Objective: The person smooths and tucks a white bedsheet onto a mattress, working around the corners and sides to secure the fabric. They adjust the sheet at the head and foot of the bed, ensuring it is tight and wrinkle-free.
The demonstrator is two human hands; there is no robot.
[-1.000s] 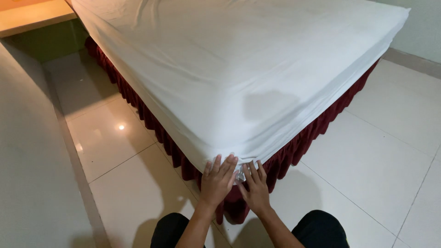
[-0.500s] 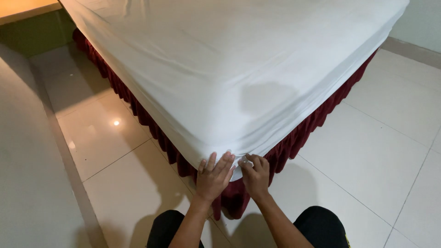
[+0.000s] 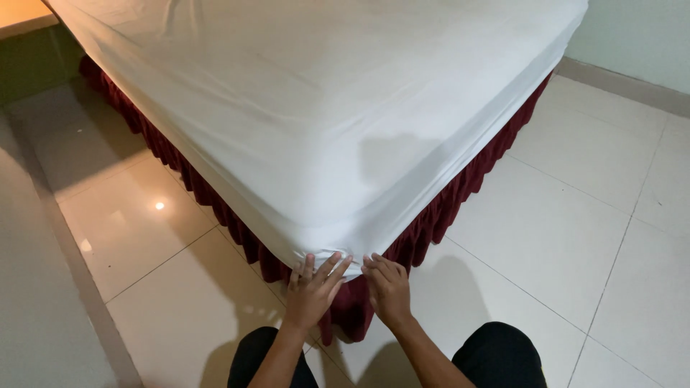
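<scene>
The left hand (image 3: pixel 310 291) is laid with its fingers spread against the bottom corner of the white sheet (image 3: pixel 323 122), the fingertips touching the gathered hem; the right hand (image 3: pixel 389 286) is set just beside it with its fingers curled, the tips pressed into the same bunched fold, though whether cloth is actually pinched between them cannot be told; the two hands are held close together, nearly touching, at the very corner of the bed (image 3: pixel 460 108). The sheet is stretched over the mattress and drawn down over its corner, where small puckers are seen above the fingers; elsewhere it is spread fairly smooth, with faint creases. Below the hem a dark red pleated bed skirt (image 3: pixel 438 212) is hung along both visible sides, and it is touched by the wrists at the corner. The person's knees, clad in black trousers (image 3: pixel 499 356), are placed on the pale tiled floor (image 3: pixel 575 215) either side of the forearms; a spot of light is reflected in the tiles at the left; a green wall (image 3: pixel 636 36) is seen at the upper right.
</scene>
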